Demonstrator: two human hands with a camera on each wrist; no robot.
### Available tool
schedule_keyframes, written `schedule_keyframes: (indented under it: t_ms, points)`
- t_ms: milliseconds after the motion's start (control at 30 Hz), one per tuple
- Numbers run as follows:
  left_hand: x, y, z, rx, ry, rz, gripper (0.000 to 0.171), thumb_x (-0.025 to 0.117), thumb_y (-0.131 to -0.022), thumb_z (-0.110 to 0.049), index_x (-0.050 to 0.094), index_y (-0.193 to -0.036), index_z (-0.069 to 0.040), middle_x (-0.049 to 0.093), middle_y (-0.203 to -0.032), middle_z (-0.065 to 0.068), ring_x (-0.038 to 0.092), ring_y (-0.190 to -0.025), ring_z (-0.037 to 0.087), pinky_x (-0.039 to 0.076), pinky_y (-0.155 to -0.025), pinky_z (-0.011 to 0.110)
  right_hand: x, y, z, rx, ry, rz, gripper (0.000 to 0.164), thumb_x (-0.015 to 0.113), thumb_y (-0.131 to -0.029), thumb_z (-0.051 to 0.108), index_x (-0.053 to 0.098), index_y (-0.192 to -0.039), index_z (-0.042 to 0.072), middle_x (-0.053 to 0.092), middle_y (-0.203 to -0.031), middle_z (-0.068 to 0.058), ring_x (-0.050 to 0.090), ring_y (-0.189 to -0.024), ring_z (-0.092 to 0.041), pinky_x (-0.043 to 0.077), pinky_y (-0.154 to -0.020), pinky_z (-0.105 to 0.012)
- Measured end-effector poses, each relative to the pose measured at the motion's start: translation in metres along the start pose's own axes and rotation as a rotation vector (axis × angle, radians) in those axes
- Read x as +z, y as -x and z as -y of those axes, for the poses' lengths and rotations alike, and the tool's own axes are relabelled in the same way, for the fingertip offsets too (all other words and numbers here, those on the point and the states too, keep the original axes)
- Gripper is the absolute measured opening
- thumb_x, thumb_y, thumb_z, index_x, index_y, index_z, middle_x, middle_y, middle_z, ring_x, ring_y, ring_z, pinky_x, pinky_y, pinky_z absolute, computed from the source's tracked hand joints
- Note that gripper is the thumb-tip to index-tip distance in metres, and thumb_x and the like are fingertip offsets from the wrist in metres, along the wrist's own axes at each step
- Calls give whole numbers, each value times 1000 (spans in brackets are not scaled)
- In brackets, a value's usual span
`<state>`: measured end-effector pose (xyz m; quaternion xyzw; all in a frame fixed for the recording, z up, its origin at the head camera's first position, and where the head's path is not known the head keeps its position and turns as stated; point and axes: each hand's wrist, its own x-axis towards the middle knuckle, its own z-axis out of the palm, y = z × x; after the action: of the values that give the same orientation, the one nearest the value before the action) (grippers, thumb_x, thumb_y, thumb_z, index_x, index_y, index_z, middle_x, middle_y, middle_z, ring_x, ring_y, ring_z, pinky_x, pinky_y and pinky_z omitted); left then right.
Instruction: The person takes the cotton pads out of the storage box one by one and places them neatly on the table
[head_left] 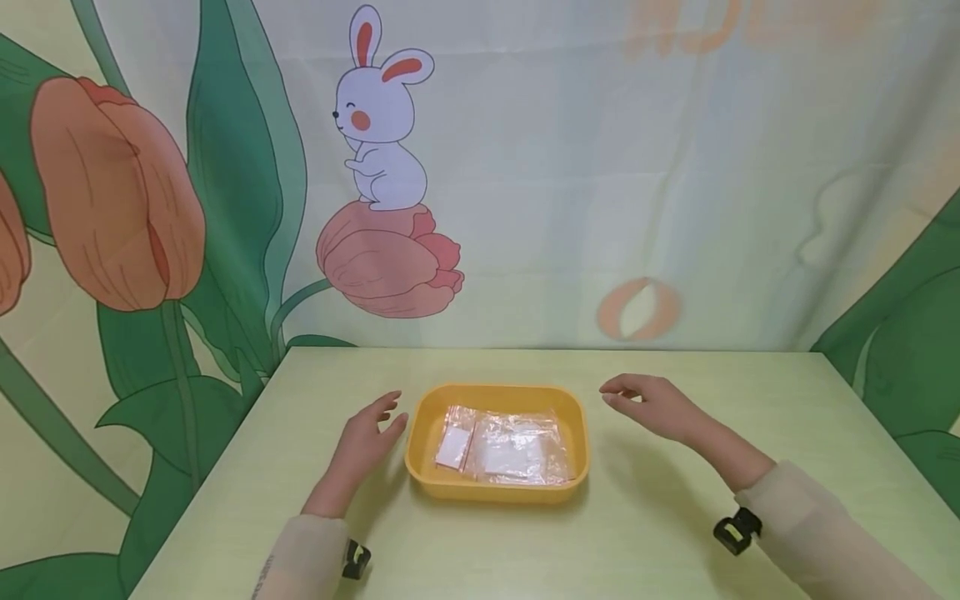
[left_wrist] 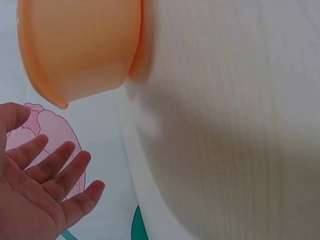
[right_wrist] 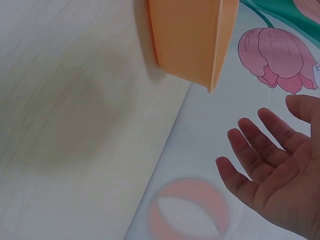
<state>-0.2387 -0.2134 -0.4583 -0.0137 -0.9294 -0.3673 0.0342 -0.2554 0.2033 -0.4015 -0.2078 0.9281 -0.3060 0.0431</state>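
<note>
just left of the yellow plastic tub (head_left: pixel 497 495), the left hand (head_left: pixel 362 439) is hovering with its fingers loosely spread, touching nothing and holding nothing; off the tub's right side, somewhat farther from it, the right hand (head_left: pixel 654 405) is hanging in the air with its fingers apart and slightly bent, its grip likewise empty. inside the tub, a small zip-lock bag (head_left: pixel 453 447) with something white in it is lying toward the left end, and larger clear bags (head_left: pixel 517 452) are filling the middle and right, seemingly overlapping, though glare is hiding how many there are. the thin, slick film is probably posing the main hazard: a pinch could be catching two layers at once, or slipping, because the plastic is lying flat below the tub's rim. since the left hand is sitting so near that rim, a careless inward sweep could be shoving the tub across the pale tabletop (head_left: pixel 480 554). the black wrist devices (head_left: pixel 738 532), jutting out in front of the tub, could also be knocking its wall if either forearm were reaching over.
</note>
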Motion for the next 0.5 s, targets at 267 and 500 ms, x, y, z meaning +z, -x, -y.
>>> schedule_keyframes:
  t_ms: [267,500]
  points:
    - [8,-2,0,-55,45,31,53,53,-105,-24,44,-153,-3,55,-147,28,56,-134,46,48,-111,59,0,-16,4,-4,-26,100,40,52,-106,29,65,-131,0,70,-128,-20,65,-120,-39,55,-101,-54]
    - [15,-2,-4,-77,97,35,53,53,-105,-23,44,-153,-3,59,-142,26,58,-130,45,51,-109,56,0,-28,10,0,-29,167,42,52,-106,30,66,-129,-2,70,-128,-21,65,-118,-37,56,-100,-53]
